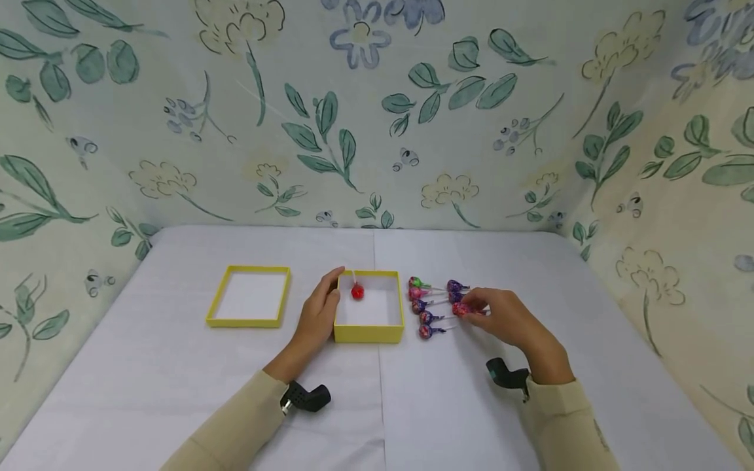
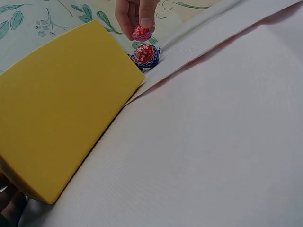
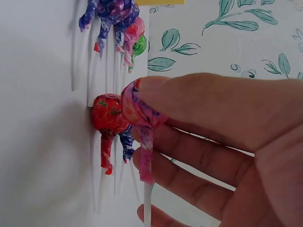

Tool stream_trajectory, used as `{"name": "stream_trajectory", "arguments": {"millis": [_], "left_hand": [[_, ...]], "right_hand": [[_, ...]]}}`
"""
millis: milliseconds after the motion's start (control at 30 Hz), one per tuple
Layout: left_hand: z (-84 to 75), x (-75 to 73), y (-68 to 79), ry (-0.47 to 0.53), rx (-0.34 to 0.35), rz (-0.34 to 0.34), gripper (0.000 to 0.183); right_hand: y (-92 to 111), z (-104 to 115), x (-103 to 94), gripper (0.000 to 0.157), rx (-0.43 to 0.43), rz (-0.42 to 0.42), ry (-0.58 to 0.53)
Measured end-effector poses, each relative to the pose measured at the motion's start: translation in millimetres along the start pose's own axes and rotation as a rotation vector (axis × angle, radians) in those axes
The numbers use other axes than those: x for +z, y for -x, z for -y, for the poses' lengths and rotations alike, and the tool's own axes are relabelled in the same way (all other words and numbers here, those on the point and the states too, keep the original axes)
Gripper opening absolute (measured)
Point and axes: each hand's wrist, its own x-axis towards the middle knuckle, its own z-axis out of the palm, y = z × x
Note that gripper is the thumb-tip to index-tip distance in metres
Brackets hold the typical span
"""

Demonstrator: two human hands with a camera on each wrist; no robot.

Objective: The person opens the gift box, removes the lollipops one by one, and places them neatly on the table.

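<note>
A yellow box (image 1: 368, 334) with a white inside stands mid-table, with one red lollipop (image 1: 357, 292) in its back left part. My left hand (image 1: 318, 311) holds the box at its left wall; in the left wrist view only dark fingers (image 2: 10, 208) show at its lower edge. Between thumb and fingers, my right hand (image 1: 501, 317) pinches a pink-wrapped lollipop (image 3: 142, 111), its stick pointing down in the right wrist view. Just beside it lies a red-wrapped lollipop (image 3: 110, 113). Two columns of wrapped lollipops (image 1: 427, 317) lie right of the box, mostly purple, with pink and green ones.
A shallow yellow-rimmed lid (image 1: 244, 323) lies to the left of the box, its white inside up. White cloth (image 1: 330, 418) with a crease down the middle covers the table. Flower-patterned walls (image 1: 330, 131) rise at the back and sides.
</note>
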Motion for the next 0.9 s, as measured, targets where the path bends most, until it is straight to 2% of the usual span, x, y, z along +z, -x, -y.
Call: {"name": "stream_trajectory", "arguments": {"millis": [233,367,667,900], "left_hand": [[-0.2,-1.4,-0.8,-0.007,-0.004,-0.003,0.044],[0.1,-0.4,-0.3,0.002,-0.022,0.003,0.044],[0.0,-0.3,0.0,0.005,-0.013,-0.003,0.044],[-0.5,-1.2,-1.0,0.009,-0.014,0.002,0.043]], "right_hand": [[-3.4,1.5,3.2,0.021,0.057,0.066,-0.046],[-2.5,3.5,5.4,0.02,0.051,0.071,-0.056],[-3.8,5.6,9.7,0.021,0.095,0.098,-0.036],[-6.6,5.8,10.1,0.021,0.085,0.095,-0.003]]}}
